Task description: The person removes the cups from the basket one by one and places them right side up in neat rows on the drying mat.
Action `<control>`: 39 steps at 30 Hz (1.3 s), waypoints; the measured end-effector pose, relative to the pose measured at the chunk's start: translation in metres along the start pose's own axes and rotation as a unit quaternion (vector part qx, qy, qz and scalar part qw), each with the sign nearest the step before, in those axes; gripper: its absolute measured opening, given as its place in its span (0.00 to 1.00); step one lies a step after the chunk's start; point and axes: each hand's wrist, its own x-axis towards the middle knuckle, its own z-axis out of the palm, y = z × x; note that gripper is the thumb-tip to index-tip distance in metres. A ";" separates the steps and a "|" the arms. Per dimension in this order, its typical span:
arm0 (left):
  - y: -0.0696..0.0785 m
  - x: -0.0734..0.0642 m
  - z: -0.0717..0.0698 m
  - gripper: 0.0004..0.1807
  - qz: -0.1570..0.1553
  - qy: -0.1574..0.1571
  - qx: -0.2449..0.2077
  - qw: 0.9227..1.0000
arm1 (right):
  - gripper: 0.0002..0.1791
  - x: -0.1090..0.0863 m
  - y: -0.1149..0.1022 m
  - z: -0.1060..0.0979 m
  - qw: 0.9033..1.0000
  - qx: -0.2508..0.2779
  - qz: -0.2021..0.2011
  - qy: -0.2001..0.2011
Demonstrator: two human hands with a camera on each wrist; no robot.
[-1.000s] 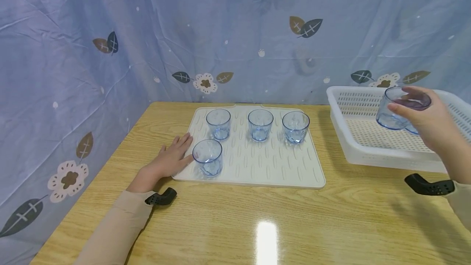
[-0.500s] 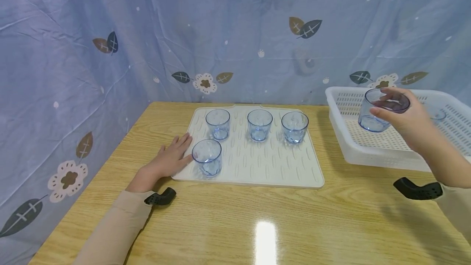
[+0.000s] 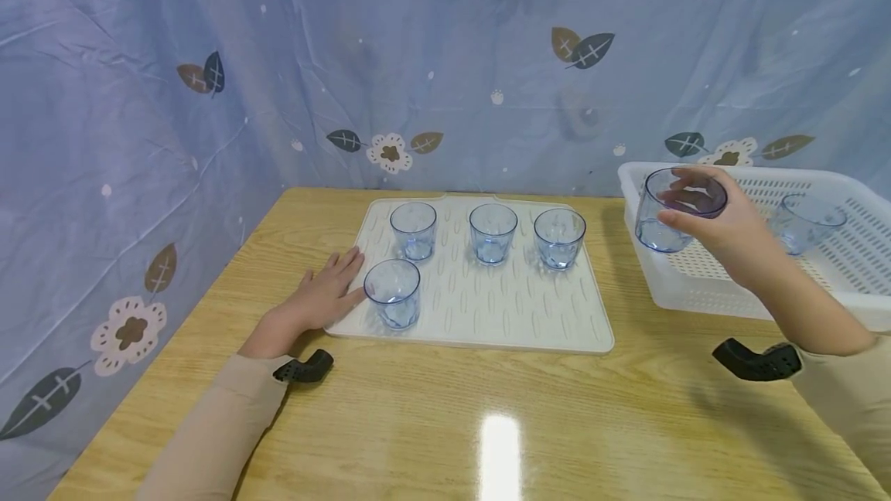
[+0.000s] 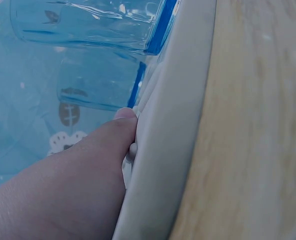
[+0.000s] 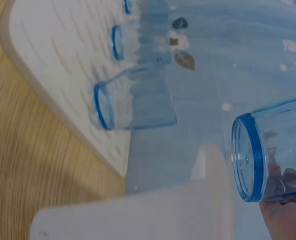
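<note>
My right hand (image 3: 738, 230) grips a clear blue drinking glass (image 3: 657, 226) by its upper part, thumb on the near side and fingers on the far side. The glass is upright and overlaps the left rim of a white plastic basket (image 3: 703, 294) in the head view; its blue base (image 5: 249, 157) shows in the right wrist view. My left hand (image 3: 316, 300) rests flat with spread fingers at the left edge of a white ribbed drying mat (image 3: 515, 319). Three matching glasses stand along the mat's back, the middle one (image 3: 493, 236) among them. Another glass (image 3: 395, 298) stands front left, near my left thumb (image 4: 110, 132).
One more glass (image 3: 800, 224) sits inside the basket, right of my right hand. The wooden table (image 3: 390, 416) runs in front of the mat. A blue patterned curtain (image 3: 487, 60) closes off the back and left side.
My right hand has carried the glass leftward across the basket to its left rim, uncovering the other glass inside. The left hand and the glasses on the mat have stayed put.
</note>
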 end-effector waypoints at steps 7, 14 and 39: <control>0.001 0.002 0.001 0.43 -0.005 -0.001 -0.001 1.000 | 0.28 0.002 -0.003 0.021 0.999 0.039 -0.016 -0.024; 0.003 -0.001 0.004 0.42 -0.008 -0.001 -0.004 1.000 | 0.29 0.003 -0.005 0.045 0.996 0.071 -0.019 -0.051; 0.006 0.000 0.001 0.41 -0.009 0.002 -0.003 1.000 | 0.35 0.007 -0.015 0.119 0.979 0.156 -0.056 -0.115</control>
